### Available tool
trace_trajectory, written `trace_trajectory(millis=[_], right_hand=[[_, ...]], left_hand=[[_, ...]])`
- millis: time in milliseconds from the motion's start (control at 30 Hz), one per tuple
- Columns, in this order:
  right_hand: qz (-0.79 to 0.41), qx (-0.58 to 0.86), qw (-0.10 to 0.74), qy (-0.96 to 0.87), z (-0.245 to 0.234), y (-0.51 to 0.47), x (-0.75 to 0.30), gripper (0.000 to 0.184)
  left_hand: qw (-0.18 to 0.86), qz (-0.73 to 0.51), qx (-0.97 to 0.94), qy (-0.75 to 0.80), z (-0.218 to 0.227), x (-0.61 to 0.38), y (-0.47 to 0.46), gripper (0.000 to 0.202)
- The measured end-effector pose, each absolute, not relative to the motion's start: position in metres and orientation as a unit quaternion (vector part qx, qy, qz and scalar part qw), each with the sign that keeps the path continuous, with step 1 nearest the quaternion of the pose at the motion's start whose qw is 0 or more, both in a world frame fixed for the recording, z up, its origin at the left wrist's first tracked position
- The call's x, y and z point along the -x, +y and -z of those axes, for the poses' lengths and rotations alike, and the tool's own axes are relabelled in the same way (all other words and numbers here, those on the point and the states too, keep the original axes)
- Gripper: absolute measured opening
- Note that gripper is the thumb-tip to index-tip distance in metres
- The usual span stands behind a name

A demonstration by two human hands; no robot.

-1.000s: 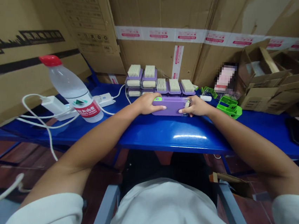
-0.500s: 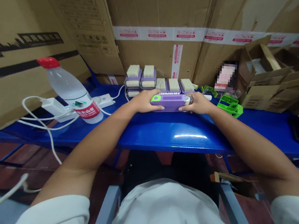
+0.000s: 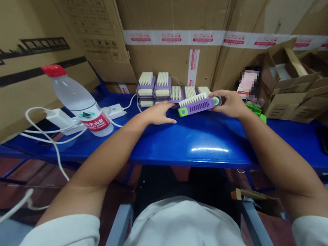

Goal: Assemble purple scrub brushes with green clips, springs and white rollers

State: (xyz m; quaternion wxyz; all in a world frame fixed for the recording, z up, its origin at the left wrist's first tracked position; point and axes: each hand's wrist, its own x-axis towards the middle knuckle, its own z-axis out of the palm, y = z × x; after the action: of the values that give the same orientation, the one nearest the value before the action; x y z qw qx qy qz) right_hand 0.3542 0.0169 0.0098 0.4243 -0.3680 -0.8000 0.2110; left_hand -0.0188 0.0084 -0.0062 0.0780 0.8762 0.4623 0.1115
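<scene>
My right hand is closed around the right end of a purple device with green end pieces and a row of cream, bristle-like teeth along its top. It is tilted, its left end lower and nearer me. Just left of that end is my left hand, fingers apart and thumb stretched out over the blue table, holding nothing. Behind both hands stand several similar purple blocks with cream ridged tops, stacked in places. The held device and my hands partly hide them.
At the left stand a red-capped water bottle and a white power strip with cables. Green plastic parts lie right of my right hand, in front of open cardboard boxes. Tall cardboard walls the back.
My left hand has let go of the purple device. My right hand has shifted right and up with it, tilting it so its cream teeth show more.
</scene>
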Motion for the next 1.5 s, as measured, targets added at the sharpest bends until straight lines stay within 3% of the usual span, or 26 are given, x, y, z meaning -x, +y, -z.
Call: trace_trajectory(millis=[133,400,500,800,1500], right_hand=[[-0.09,0.353,0.402,-0.84,-0.009,0.026,-0.367,0.045],[0.053,0.33,0.351,-0.875,-0.017,0.024,-0.373,0.045],[0.06,0.331,0.351,-0.874,-0.019,0.021,-0.374,0.047],[0.052,0.346,0.342,-0.872,-0.02,0.018,-0.374,0.049],[0.048,0.364,0.341,-0.866,-0.021,0.019,-0.377,0.047]], left_hand=[[0.074,-0.093,-0.876,0.468,0.007,0.016,0.007,0.079],[0.036,-0.093,-0.872,0.479,0.013,-0.004,-0.004,0.079],[0.031,-0.057,-0.872,0.486,0.013,-0.012,-0.008,0.077],[0.008,0.017,-0.85,0.527,0.012,-0.025,-0.015,0.098],[0.019,0.049,-0.876,0.48,-0.012,-0.017,-0.03,0.089]])
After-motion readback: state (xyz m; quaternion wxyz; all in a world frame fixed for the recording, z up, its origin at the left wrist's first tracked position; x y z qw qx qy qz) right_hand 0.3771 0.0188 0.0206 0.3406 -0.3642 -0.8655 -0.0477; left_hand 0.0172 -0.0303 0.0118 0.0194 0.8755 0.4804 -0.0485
